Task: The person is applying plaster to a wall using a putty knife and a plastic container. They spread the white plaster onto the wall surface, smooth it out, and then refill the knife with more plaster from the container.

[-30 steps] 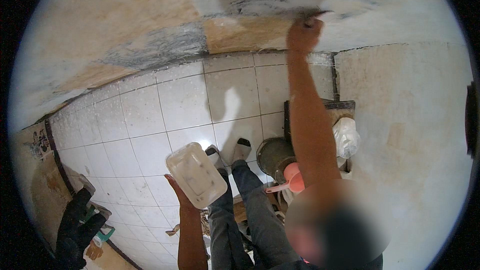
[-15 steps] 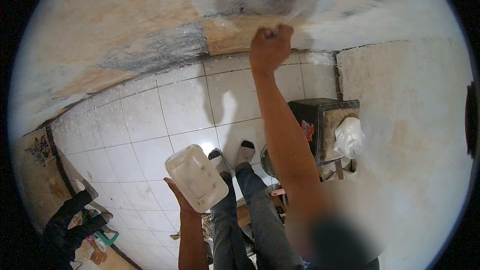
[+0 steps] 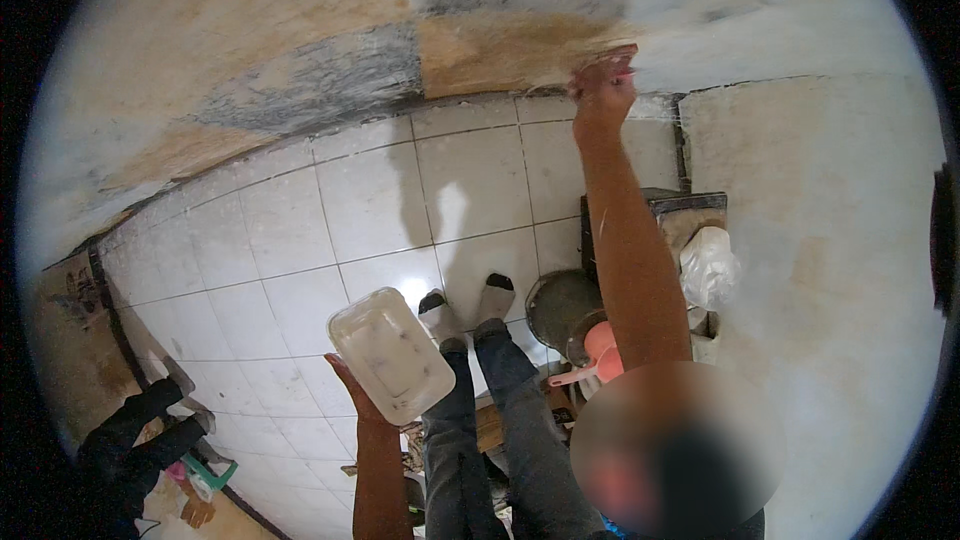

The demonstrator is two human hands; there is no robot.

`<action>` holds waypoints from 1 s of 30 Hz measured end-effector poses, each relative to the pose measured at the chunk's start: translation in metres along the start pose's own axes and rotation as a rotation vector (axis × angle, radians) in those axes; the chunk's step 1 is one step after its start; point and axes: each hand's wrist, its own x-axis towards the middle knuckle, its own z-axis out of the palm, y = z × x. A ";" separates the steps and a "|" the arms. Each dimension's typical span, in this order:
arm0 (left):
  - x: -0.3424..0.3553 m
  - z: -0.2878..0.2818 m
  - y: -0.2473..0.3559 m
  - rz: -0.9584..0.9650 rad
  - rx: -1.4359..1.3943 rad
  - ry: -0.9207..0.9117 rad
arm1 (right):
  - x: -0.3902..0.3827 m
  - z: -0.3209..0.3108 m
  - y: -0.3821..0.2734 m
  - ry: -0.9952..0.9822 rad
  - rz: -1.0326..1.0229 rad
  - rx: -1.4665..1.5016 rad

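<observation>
Buckets [image 3: 562, 305], pink scoop [image 3: 600, 355] crowd feet; tiles left open. Left hand [image 3: 350, 390] cups white rectangular plastic tub [image 3: 390, 352]; right hand [image 3: 603, 90] fisted on wall [image 3: 300, 60], grip content unclear.

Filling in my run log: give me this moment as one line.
left hand: holds white plastic tub | right hand: raised, pressed to patched wall | below: tiled floor, pink scoop

This is a room under renovation, a building site indoors. The patchy, unfinished plastered wall [image 3: 330, 70] shows grey, tan and white skim areas. Below lie glossy white square floor tiles [image 3: 370, 200], with a dark round metal bucket [image 3: 560, 305], a pink plastic scoop [image 3: 600, 355] and a crumpled white plastic bag [image 3: 708, 268].
</observation>
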 end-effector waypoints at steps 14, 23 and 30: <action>-0.003 0.001 0.004 0.059 0.020 -0.005 | -0.111 0.102 -0.021 -0.581 -1.146 -0.905; 0.008 -0.021 -0.011 0.060 -0.097 0.027 | -0.047 0.052 0.080 -0.694 -1.031 -1.324; 0.001 -0.041 -0.005 0.069 -0.111 0.117 | -0.070 0.009 0.035 -0.132 -0.239 -1.109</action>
